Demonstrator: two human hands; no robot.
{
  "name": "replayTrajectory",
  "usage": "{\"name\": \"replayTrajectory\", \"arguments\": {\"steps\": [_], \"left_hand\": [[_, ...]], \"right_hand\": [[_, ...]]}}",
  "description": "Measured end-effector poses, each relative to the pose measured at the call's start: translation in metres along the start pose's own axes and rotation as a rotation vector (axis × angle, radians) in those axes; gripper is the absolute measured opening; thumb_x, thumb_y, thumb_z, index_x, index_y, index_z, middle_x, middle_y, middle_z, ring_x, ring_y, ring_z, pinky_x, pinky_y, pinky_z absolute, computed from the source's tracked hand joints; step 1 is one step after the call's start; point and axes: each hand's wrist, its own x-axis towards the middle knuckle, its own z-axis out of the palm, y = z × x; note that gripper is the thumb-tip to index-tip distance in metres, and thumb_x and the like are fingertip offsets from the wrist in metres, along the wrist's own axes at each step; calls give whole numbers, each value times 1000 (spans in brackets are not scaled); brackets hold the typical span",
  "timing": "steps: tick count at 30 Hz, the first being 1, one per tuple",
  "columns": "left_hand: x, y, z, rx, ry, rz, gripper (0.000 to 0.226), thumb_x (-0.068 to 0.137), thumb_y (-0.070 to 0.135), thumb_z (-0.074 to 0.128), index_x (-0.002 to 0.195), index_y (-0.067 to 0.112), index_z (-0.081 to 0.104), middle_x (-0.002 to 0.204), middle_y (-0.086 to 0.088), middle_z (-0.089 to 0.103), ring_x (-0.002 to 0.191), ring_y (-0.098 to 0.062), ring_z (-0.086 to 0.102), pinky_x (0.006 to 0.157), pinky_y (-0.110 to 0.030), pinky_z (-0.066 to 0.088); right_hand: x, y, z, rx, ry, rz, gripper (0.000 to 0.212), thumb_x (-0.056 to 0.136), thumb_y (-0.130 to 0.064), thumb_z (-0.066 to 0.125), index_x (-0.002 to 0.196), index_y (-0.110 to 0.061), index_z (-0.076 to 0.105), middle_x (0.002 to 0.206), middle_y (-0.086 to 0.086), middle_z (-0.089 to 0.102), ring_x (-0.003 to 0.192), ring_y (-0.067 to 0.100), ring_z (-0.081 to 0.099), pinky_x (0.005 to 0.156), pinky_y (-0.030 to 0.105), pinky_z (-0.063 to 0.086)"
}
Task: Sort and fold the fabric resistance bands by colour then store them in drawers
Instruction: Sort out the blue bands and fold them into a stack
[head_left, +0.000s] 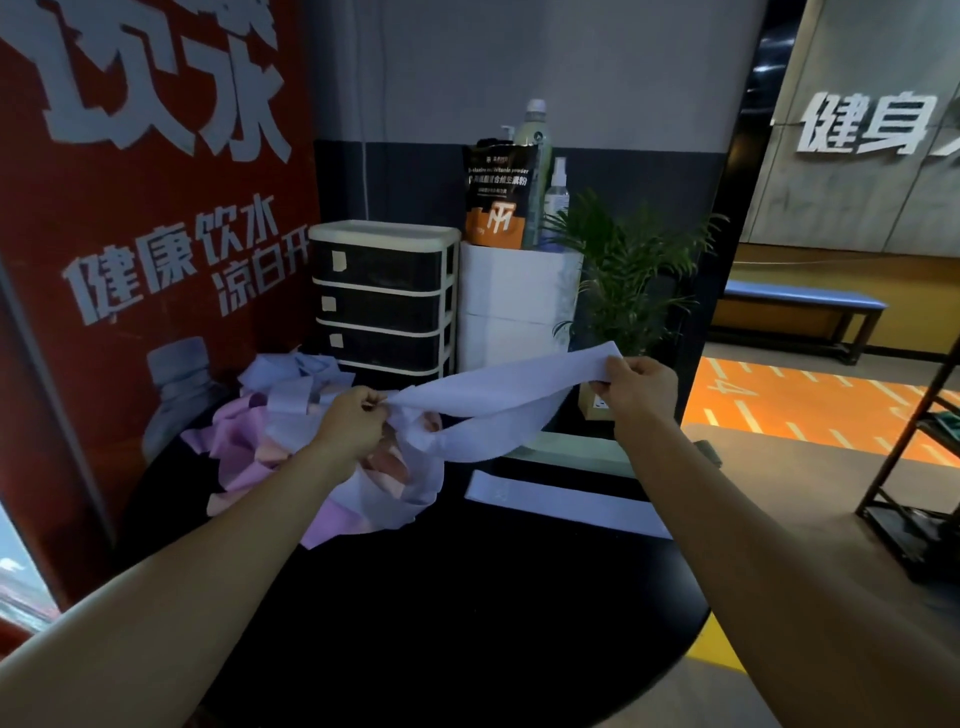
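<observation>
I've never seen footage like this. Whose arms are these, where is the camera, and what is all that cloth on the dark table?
There is no machine here: the two arms belong to a person, and the single picture comes from a camera worn on their head, looking forward and down. The left hand and the right hand each pinch one end of a pale lavender band, a loop of stretchy exercise fabric, held up between them above the round black table. To the left lies a tangled pile of bands in pink, peach and lavender, waiting to be sorted. One lavender band already lies flat on the table near the right forearm. Behind the pile stands a drawer unit with dark drawers, all closed.
</observation>
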Motion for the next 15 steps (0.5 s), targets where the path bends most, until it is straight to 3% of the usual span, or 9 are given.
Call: {"name": "replayTrajectory", "arguments": {"steps": [2,6,11,15], "left_hand": [[-3,4,1,-223,-66,-84,12,96,1,44,95,-2,56,88,-15,61,74,-22,59,62,-26,55],[-11,9,5,-472,-134,-144,20,98,1,39,89,5,57,80,-8,61,65,-15,61,55,-21,55],[-10,7,-2,-568,-217,-257,22,98,10,42,85,3,59,73,-9,61,70,-17,58,62,-25,56],[-15,7,0,-545,-227,-223,21,97,10,45,85,4,61,66,-4,69,71,-16,64,58,-22,57]], "right_hand": [[3,6,-1,-18,10,18,13,91,-5,54,89,4,64,66,4,53,59,12,53,74,29,50],[8,17,-7,-81,12,32,18,91,-4,54,74,-5,60,65,1,54,58,15,53,71,28,47],[11,23,-13,-169,74,35,18,91,-8,54,84,2,66,75,16,59,56,18,48,68,31,43],[13,28,-18,-184,82,70,10,89,-4,55,85,-1,64,86,20,64,75,28,58,72,35,50]]}}
